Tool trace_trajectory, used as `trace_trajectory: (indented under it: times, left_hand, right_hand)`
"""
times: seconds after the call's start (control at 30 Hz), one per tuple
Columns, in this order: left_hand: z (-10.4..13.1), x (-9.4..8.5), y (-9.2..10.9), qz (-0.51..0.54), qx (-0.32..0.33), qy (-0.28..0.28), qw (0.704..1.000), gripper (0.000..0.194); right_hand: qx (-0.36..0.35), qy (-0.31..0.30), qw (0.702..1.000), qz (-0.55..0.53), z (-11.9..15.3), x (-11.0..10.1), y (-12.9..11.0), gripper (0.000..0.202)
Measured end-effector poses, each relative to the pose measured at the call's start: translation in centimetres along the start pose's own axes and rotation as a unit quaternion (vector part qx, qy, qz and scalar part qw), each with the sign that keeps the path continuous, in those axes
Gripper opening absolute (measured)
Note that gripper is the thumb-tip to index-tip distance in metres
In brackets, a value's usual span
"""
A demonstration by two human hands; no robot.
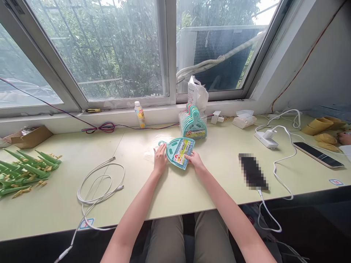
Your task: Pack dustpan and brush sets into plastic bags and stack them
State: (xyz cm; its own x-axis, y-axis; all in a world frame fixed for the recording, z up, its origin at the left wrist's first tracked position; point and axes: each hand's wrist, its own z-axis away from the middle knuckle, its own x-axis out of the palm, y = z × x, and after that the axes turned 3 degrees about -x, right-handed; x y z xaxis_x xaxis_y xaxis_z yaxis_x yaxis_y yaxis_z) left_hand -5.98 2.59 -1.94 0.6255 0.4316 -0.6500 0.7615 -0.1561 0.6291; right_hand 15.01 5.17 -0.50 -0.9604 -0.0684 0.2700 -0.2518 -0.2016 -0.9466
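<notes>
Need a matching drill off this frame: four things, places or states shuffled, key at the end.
1. teal dustpan set
2. drink bottle
3. cardboard box
4. pixelated dark device

A. far left, near the window ledge
B. white cable at its near end
C. between left hand and right hand
D. upright, left of the stacked dustpans

Pairs: 1-C, 2-D, 3-A, 4-B

Bottle (white-capped) by the windowsill, looped white cable, brown cardboard box.
</notes>
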Motion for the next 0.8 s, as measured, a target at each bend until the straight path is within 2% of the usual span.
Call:
trace_trajectory:
  times: [0.13,0.2,0.23,0.27,0.33,0.4,0.43,0.47,0.5,0.57,0.63,0.7,0.8]
  left_hand:
    - [0.1,-0.5,0.4,0.064,0.100,-0.032,0.992,0.070]
    - [0.5,-1.1,1.2,0.057,0.135,-0.002,0.989,0.067]
    - [0.7,-1.5,1.7,0.049,0.134,0.035,0.989,0.064]
    - [1.0,-1.7,2.2,0.044,0.117,0.088,0.988,0.062]
    - [1.4,-2.3,3.0,0.056,0.040,0.218,0.973,0.066]
    - [1.5,-2.7,3.4,0.106,-0.078,0.334,0.933,0.085]
    - [1.4,-3.0,3.3,0.147,-0.148,0.369,0.906,0.094]
    - [1.1,-3.2,3.1,0.200,-0.219,0.381,0.876,0.100]
    - [0.8,-3.4,2.8,0.264,-0.281,0.368,0.846,0.100]
    - [0.1,-3.7,2.2,0.413,-0.347,0.275,0.796,0.089]
    - [-0.5,-3.6,1.9,0.543,-0.326,0.138,0.761,0.075]
    - [-0.9,-3.3,1.9,0.614,-0.282,0.033,0.736,0.065]
    - [-0.8,-2.4,2.3,0.633,-0.259,-0.022,0.729,0.057]
  right_hand:
    - [-0.009,-0.016,1.000,-0.015,0.1,0.2,0.0,0.031]
    - [-0.018,-0.018,0.999,-0.036,0.2,0.3,0.0,0.033]
    - [-0.025,-0.015,0.998,-0.046,0.2,0.3,-0.1,0.035]
    - [-0.035,-0.011,0.998,-0.056,0.3,0.3,-0.1,0.037]
    - [-0.056,-0.005,0.996,-0.069,0.4,0.4,0.0,0.040]
    - [-0.074,-0.004,0.994,-0.077,0.4,0.4,0.1,0.042]
    - [-0.081,-0.004,0.993,-0.081,0.3,0.4,0.2,0.043]
    - [-0.086,-0.001,0.993,-0.086,0.3,0.4,0.3,0.044]
    - [-0.090,0.002,0.992,-0.092,0.3,0.4,0.3,0.046]
    - [-0.094,0.007,0.990,-0.102,0.2,0.4,0.3,0.048]
    - [-0.099,0.003,0.989,-0.107,0.2,0.4,0.2,0.051]
    - [-0.110,-0.002,0.989,-0.095,0.3,0.5,0.0,0.054]
    - [-0.124,-0.006,0.991,-0.047,0.7,0.8,-0.2,0.057]
